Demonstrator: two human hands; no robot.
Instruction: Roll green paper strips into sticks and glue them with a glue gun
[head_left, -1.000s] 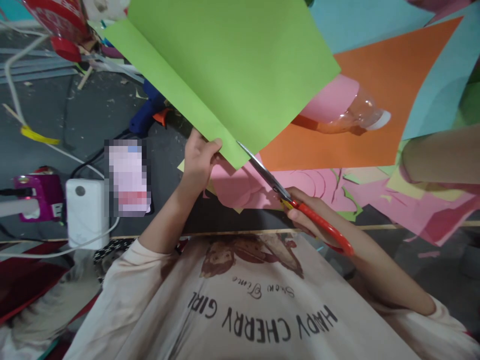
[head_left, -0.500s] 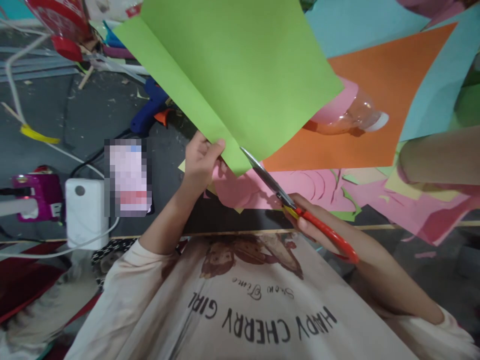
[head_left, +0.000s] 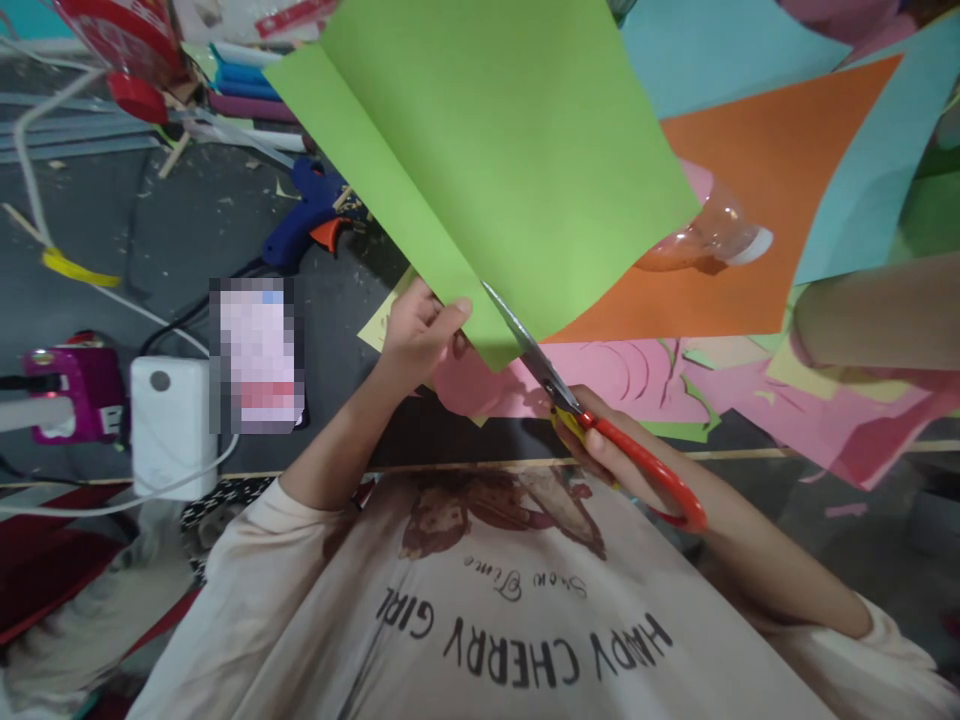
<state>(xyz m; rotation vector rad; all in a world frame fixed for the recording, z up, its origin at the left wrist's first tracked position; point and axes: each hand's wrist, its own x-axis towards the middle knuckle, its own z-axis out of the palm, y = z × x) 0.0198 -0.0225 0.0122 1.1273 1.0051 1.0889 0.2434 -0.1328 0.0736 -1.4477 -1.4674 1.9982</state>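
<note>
A large sheet of green paper [head_left: 510,150] rises from my hands toward the top of the view, a crease running along its left side. My left hand [head_left: 424,330] pinches its lower left edge, thumb on top. Wrapped around the red and yellow handles of a pair of scissors [head_left: 551,378] is my right hand [head_left: 600,440]. The blades lie at the sheet's lower edge, pointing up and left along the crease. Beneath the green sheet are orange paper [head_left: 817,150] and a clear plastic bottle [head_left: 724,225], partly covered.
On the left lie a blue glue gun [head_left: 300,215], a blurred-out phone [head_left: 259,355], a white power bank [head_left: 174,425] and a purple plug block [head_left: 75,395] with cables. Pink paper scraps [head_left: 615,375] spread along the table edge. Another person's arm [head_left: 877,310] reaches in at right.
My left hand and the green sheet have shifted slightly right and down. The scissors have moved a little left against the paper, the blades further over its lower edge.
</note>
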